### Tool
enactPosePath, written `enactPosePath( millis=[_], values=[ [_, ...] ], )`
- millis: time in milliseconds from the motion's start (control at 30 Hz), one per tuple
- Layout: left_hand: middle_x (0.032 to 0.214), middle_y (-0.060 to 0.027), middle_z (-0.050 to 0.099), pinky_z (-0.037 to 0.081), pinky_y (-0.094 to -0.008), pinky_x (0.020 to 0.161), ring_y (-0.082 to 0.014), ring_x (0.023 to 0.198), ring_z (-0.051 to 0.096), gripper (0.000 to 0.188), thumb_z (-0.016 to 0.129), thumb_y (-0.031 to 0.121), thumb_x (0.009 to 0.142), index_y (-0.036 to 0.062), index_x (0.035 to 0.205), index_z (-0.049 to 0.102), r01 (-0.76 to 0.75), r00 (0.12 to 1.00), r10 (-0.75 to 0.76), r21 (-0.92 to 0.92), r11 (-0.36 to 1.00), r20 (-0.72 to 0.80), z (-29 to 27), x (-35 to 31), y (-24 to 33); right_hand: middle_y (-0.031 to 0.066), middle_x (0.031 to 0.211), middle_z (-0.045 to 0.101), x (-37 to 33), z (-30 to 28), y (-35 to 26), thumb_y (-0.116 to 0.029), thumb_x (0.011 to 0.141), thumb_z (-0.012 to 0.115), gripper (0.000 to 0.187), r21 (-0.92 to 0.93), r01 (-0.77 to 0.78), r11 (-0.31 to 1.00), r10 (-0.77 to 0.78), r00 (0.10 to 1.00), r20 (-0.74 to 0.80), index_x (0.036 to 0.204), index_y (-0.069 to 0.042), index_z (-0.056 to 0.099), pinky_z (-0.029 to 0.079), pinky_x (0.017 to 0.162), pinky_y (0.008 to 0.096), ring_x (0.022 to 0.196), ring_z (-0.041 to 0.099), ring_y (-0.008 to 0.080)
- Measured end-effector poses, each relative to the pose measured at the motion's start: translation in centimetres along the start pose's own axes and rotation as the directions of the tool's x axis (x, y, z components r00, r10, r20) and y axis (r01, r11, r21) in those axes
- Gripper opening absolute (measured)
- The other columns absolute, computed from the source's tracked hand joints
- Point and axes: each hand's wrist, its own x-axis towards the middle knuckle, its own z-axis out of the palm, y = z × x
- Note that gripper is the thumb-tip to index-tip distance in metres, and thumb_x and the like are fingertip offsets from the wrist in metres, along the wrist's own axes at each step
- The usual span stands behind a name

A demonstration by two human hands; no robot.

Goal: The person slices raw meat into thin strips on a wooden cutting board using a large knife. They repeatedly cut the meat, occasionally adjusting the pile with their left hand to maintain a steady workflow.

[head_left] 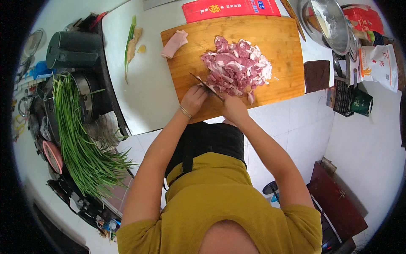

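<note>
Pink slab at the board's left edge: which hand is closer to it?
Left. The left hand is below the pink slab in the picture, slightly rightward; the right hand, holding the knife, is lower and farther right.

The meat is pink and red, with white streaks of fat. The knife looks dark. The board is orange-brown, the table white. The package is red, with gold and blue marks. The leaves are strong green, the ginger is tan, the cloth is dark brown. The shirt is mustard yellow. The floor has white tiles with thin grey lines.
</note>
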Motion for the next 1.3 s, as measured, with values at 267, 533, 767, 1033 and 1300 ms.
enactPosePath(
  millis=[267, 533, 767, 1033, 1300],
  values=[
    [0.098, -0.0116, 0.060, 0.048, -0.0355, 0.085, -0.0278, 0.095, 0.056, 0.021, 0.054, 0.008, 0.072, 0.0023, 0.090, 0.061, 0.014, 1.000, -0.014, 0.045, 0.999, 0.000, -0.7, 0.3, -0.4, 0.0248, 0.089, 0.063, 0.0, 0.8, 0.8, -0.009, 0.076, 0.055, 0.021, 0.000, -0.038, 0.999, 0.038, 0.998, 0.041, 0.095, -0.001, 0.057, 0.050, 0.076, 0.0489, 0.085, 0.063, 0.0393],
    [0.098, -0.0113, 0.060, 0.047, -0.0370, 0.087, -0.0282, 0.098, 0.056, 0.022, 0.053, 0.009, 0.072, 0.0027, 0.091, 0.062, 0.066, 0.998, -0.065, -0.022, 0.998, 0.016, 0.2, -0.2, 0.1, 0.0240, 0.088, 0.063, 2.8, 0.4, -2.5, -0.008, 0.075, 0.055, 0.027, -0.048, 0.020, 0.999, -0.021, 1.000, -0.018, 0.100, -0.002, 0.058, 0.050, 0.075, 0.0485, 0.084, 0.062, 0.0398],
    [0.098, -0.0113, 0.060, 0.047, -0.0376, 0.087, -0.0288, 0.097, 0.056, 0.021, 0.054, 0.009, 0.072, 0.0031, 0.091, 0.062, 0.050, 0.999, -0.050, 0.012, 0.999, 0.013, -0.8, 0.0, 0.1, 0.0253, 0.085, 0.062, -2.6, 2.1, 2.4, -0.007, 0.076, 0.052, 0.028, -0.034, -0.095, 0.995, 0.094, 0.995, -0.029, 0.103, -0.001, 0.057, 0.048, 0.072, 0.0507, 0.084, 0.061, 0.0410],
    [0.102, -0.0121, 0.060, 0.049, -0.0369, 0.084, -0.0288, 0.097, 0.057, 0.026, 0.056, 0.010, 0.073, 0.0034, 0.097, 0.063, -0.008, 1.000, 0.009, -0.038, 0.999, 0.027, -2.0, -0.4, 0.7, 0.0256, 0.078, 0.062, 2.4, -0.4, -2.6, -0.011, 0.078, 0.053, 0.018, 0.014, 0.049, 0.999, -0.045, 0.971, -0.234, 0.092, -0.001, 0.053, 0.050, 0.069, 0.0509, 0.076, 0.063, 0.0414],
    [0.100, -0.0102, 0.060, 0.049, -0.0352, 0.083, -0.0272, 0.095, 0.057, 0.024, 0.056, 0.009, 0.072, 0.0028, 0.094, 0.063, 0.059, 0.997, -0.056, 0.047, 0.997, -0.062, -2.2, -1.1, 0.7, 0.0260, 0.078, 0.062, -1.8, 0.1, -1.8, -0.012, 0.080, 0.052, 0.020, 0.030, 0.006, 1.000, -0.003, 0.993, -0.115, 0.096, -0.001, 0.054, 0.049, 0.069, 0.0513, 0.077, 0.062, 0.0424]
  ],
)
